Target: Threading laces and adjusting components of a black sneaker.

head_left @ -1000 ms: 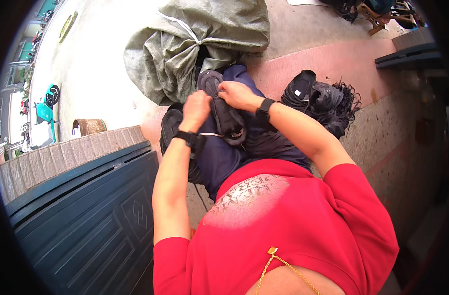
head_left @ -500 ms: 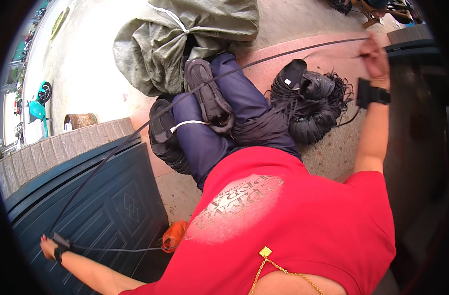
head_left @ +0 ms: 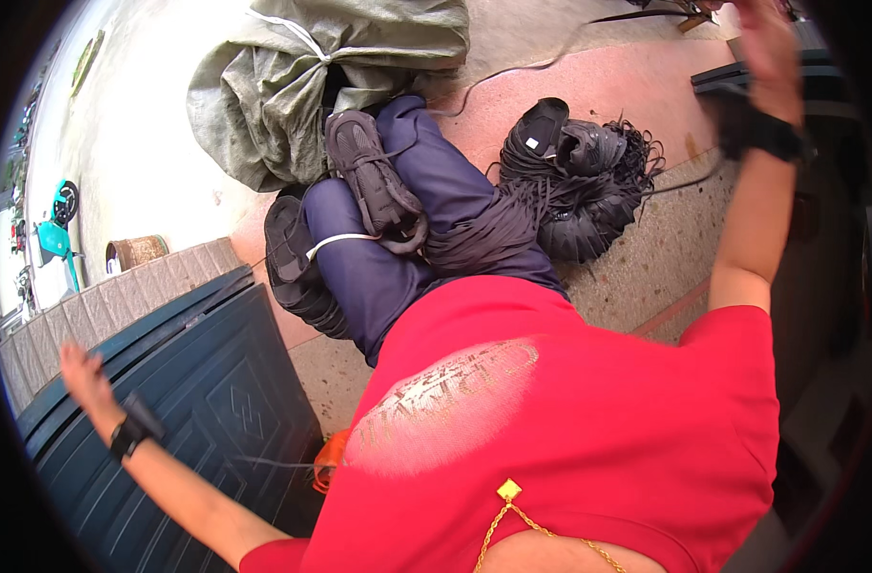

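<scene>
A dark shoelace loops loosely from the shoe on my lap, up over the floor, to my right hand. My right hand is raised at the upper right, blurred and closed on the lace, its fingertips partly cut off by the picture's edge. At the far left, in front of the blue door panel, my left hand has its fingers stretched out with nothing in them. A black shoe rests across my thighs. Beside it a bundle of dark laces is draped over my lap.
Black shoes with loose laces are heaped on the floor to my right. Another black shoe lies by my left leg. A grey-green sack stands ahead. An orange bag is at my left side, near the blue door panel.
The lace was stretched taut between both hands; now it hangs slack on the right side. My left hand has let go and risen, and my right hand has moved up and outward.
</scene>
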{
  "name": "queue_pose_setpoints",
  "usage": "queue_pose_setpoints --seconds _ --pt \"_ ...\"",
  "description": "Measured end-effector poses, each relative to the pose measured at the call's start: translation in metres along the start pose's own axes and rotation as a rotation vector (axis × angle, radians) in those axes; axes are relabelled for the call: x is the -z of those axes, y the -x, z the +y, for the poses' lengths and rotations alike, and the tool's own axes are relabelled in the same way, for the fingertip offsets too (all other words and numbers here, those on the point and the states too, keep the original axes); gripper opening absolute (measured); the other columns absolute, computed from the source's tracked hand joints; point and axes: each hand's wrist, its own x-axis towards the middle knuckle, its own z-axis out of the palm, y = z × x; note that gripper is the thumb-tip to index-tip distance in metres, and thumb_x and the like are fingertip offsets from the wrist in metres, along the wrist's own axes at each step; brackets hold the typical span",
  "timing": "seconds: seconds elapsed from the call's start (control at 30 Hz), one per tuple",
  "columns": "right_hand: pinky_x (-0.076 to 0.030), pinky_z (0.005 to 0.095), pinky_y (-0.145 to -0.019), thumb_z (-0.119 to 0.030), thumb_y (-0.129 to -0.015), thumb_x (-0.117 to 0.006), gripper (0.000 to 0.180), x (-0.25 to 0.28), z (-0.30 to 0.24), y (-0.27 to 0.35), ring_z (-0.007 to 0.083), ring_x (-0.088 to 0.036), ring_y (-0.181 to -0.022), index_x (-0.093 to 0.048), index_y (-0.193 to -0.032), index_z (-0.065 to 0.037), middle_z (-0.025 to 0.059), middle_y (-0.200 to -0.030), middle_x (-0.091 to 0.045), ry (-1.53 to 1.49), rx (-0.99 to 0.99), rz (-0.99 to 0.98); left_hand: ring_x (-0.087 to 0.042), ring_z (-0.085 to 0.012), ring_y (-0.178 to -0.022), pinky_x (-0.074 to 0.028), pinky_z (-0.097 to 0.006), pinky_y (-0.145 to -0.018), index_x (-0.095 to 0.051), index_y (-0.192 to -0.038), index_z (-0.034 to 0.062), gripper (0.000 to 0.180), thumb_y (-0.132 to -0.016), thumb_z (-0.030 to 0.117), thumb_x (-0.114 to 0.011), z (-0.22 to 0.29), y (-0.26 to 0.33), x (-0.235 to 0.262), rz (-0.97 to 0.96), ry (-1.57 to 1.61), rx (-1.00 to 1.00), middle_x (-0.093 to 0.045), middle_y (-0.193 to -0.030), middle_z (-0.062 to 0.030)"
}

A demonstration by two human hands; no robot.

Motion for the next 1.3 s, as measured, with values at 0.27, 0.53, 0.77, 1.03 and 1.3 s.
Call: queue_pose_setpoints --seconds 0.27,0.53,0.77,1.03,1.3 --pt "-0.043 0.0344 -0.071 -0.011 -0.073 -0.058 0.010 -0.169 0.230 0.134 0.0237 -0.056 -0.082 -0.066 -0.078 -0.012 0.0061 -0.075 -0.062 0.624 -0.018 -0.819 -0.049 -0.0061 -0.059 -0.042 -0.020 -0.055 -0.045 -0.114 -0.0042 0.036 -0.083 0.013 -0.053 -0.024 0.157 -0.361 -0.900 0.115 0.275 -0.053 -0.074 -0.0010" --pt "-0.037 0.0386 -0.071 -0.014 -0.071 -0.055 0.011 -0.213 0.274 0.167 0.0227 -0.052 -0.087 -0.065 -0.077 -0.012 0.0053 -0.081 -0.059 1.126 -0.064 -0.905 -0.058 -0.0145 -0.065 -0.047 -0.024 -0.059 -0.051 -0.095 -0.0006 0.014 -0.084 0.008 -0.050 -0.053 0.199 -0.447 -0.865 0.041 0.507 -0.058 -0.082 -0.0087" --pt "-0.036 0.0397 -0.073 -0.010 -0.064 -0.056 0.012 -0.212 0.293 0.166 0.0225 -0.049 -0.089 -0.063 -0.074 -0.007 0.0044 -0.084 -0.057 1.117 0.052 -0.802 -0.056 -0.0170 -0.077 -0.047 -0.026 -0.065 -0.048 -0.097 -0.0021 0.016 -0.085 0.008 -0.045 -0.054 0.213 -0.473 -0.771 0.033 0.546 -0.055 -0.093 -0.0128" --pt "-0.037 0.0428 -0.072 -0.011 -0.065 -0.057 0.013 -0.216 0.287 0.161 0.0235 -0.048 -0.091 -0.063 -0.075 -0.005 0.0059 -0.088 -0.056 1.180 -0.013 -0.891 -0.055 -0.0169 -0.076 -0.047 -0.027 -0.066 -0.043 -0.103 -0.0027 0.020 -0.087 0.008 -0.043 -0.063 0.226 -0.475 -0.610 0.185 0.532 -0.053 -0.093 -0.0118" --pt "-0.037 0.0423 -0.070 -0.016 -0.066 -0.059 0.012 -0.226 0.280 0.155 0.0230 -0.049 -0.089 -0.063 -0.073 -0.008 0.0053 -0.085 -0.056 1.239 0.044 -1.007 -0.055 -0.0155 -0.073 -0.048 -0.026 -0.066 -0.042 -0.100 0.0005 0.014 -0.088 0.009 -0.040 -0.071 0.225 -0.473 -0.612 0.259 0.506 -0.053 -0.093 -0.0114"
